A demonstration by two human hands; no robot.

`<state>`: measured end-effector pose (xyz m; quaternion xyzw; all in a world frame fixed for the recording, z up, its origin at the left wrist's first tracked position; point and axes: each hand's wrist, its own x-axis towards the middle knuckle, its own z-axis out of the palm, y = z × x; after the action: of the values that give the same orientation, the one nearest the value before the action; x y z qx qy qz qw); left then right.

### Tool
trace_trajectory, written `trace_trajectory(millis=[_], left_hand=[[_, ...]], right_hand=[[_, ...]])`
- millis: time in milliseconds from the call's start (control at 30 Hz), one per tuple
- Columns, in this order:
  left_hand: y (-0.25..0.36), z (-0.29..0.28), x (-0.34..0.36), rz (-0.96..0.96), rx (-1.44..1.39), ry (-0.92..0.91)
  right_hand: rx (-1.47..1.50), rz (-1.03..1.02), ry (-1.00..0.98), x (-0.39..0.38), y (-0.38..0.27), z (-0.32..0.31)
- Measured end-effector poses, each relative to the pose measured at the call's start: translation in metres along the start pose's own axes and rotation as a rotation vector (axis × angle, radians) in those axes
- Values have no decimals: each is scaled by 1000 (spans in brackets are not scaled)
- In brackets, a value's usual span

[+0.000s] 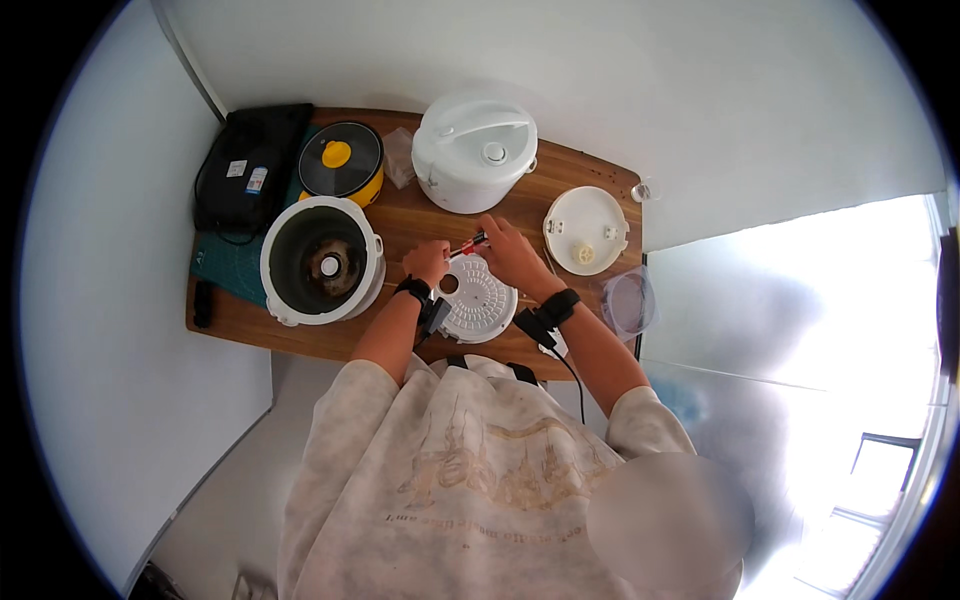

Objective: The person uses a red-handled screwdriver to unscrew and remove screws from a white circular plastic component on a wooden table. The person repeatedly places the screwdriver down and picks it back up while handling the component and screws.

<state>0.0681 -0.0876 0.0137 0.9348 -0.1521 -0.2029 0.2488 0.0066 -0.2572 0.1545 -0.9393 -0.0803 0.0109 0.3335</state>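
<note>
My right hand (514,258) is closed around one end of a slim red-and-black screwdriver (468,246), held slantwise above the table. Its other end meets my left hand (428,262), whose fingers are curled; how they grip it is too small to make out. Just below the hands lies a round white vented plate (482,305) with slots in rings and one round hole near its left side. A white cooker body (372,285) without a lid stands left of my left hand, its dark inside showing a white knob in the middle.
A lidded white cooker (475,160) stands at the back. To the right are a round white cover (570,215), a clear plastic tub (628,303) and a small clear cup (647,190). At left are a yellow pot (370,192), a black case (255,150) and a green mat (225,268).
</note>
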Motion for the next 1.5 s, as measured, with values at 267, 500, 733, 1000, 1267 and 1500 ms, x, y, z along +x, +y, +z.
trace_trajectory(millis=[267,500,733,1000,1267,1500], left_hand=[[0,1,2,-9,19,4],[-6,6,3,-5,-13,17],[-8,11,6,-24,-26,12],[-7,8,7,-54,-31,-43],[-6,8,6,-35,-11,-12],[-11,11,7,-52,-29,-1]], right_hand=[[-149,43,-83,11,-28,-5],[-391,95,-267,26,-49,-14],[-196,-190,-150,20,-28,7],[-530,-55,-356,27,-39,-3],[-216,-202,-102,18,-21,7],[-511,92,-421,32,-66,-21]])
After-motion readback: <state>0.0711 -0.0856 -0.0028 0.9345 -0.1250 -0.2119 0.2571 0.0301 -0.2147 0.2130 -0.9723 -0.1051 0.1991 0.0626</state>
